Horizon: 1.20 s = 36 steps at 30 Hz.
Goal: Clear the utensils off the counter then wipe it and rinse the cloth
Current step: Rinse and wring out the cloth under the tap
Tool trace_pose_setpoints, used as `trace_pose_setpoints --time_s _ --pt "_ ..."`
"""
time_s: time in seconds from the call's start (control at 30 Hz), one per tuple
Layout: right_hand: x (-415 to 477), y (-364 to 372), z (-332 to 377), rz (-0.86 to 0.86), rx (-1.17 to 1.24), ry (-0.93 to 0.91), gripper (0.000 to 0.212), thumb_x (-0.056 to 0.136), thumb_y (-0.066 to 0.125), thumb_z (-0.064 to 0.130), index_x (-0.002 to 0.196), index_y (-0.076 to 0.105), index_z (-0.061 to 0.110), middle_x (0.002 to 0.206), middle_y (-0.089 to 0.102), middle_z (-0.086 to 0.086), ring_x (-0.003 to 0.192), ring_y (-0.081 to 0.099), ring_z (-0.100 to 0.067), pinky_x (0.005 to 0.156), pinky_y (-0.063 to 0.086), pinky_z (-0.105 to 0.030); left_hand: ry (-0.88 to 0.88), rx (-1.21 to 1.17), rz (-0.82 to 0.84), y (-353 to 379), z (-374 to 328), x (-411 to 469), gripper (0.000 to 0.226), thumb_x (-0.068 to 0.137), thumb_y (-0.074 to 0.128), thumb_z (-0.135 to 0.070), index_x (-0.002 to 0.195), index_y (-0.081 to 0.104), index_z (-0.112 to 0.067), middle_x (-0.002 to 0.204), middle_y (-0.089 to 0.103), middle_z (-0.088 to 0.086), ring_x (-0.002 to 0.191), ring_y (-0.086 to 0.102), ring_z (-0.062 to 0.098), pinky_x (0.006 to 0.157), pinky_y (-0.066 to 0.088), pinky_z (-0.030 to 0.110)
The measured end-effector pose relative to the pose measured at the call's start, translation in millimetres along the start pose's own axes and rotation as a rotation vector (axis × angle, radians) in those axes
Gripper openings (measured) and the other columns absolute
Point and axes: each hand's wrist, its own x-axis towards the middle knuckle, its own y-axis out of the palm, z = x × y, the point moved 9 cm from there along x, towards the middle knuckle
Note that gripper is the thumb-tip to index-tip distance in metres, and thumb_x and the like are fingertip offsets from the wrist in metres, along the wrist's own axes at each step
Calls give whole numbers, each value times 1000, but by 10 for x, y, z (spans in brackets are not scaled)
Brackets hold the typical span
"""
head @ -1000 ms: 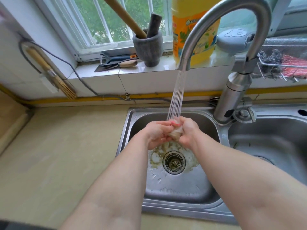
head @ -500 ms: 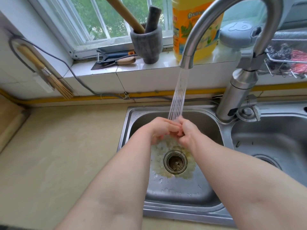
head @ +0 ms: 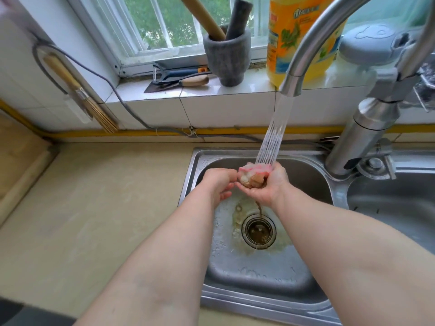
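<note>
A wadded pink and white cloth (head: 253, 174) sits in the cupped palm of my right hand (head: 266, 187), right under the running water from the steel faucet (head: 313, 45). My left hand (head: 220, 182) is just to the left of the cloth, fingers curled, its fingertips near the wad; whether they touch it I cannot tell. Both hands hover over the left sink basin (head: 235, 274), above the drain (head: 258, 228). Yellowish murky water pools around the drain. The beige counter (head: 94, 208) lies to the left.
On the window sill stand a stone mortar with pestle (head: 227, 57), a yellow detergent jug (head: 296, 36) and a peeler and knife (head: 181, 77). A bamboo brush (head: 80, 90) hangs on the wall. A second basin (head: 395, 208) is at right, a wooden board (head: 21, 161) at far left.
My hands, pressed together around the cloth before, have parted. The right palm has turned up, exposing the wad under the stream, and the left hand has drawn slightly left.
</note>
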Motion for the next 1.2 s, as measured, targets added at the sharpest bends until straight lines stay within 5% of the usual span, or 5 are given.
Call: trace_pose_setpoints --time_s 0.33,0.47,0.6,0.7,1.2 --pt "30 196 202 74 -39 -40 36 101 38 24 91 60 -2 100 61 -19 97 59 -29 103 46 -39 146 144 21 208 -172 -83 88 61 89 -37 133 46 -13 120 60 7 106 58 22 96 48 41" --pt "-22 108 136 84 -65 -25 13 92 48 9 87 60 4 77 56 -9 54 59 -15 62 59 -27 125 297 16 335 -125 -127 66 67 84 -34 120 52 -13 110 64 6 98 61 19 85 52 36" --pt "3 13 72 87 62 3 20 79 41 -8 93 52 1 86 59 -5 69 67 -12 57 55 -18 7 236 81 138 -25 -116 31 76 79 -9 96 56 -16 94 65 0 83 62 10 75 54 30" --pt "-39 41 24 92 139 41 22 91 38 -6 103 54 3 74 51 -8 37 45 -6 30 34 -10 16 225 -80 -197 -9 -33 27 85 66 -6 110 59 -11 104 64 2 75 60 9 70 50 29" --pt "-211 -358 231 -259 -342 -97 37 90 28 9 55 37 17 42 31 6 28 20 -7 29 15 -13 49 236 26 100 103 -201 23 94 57 -12 117 61 -12 106 63 4 78 59 9 71 52 28"
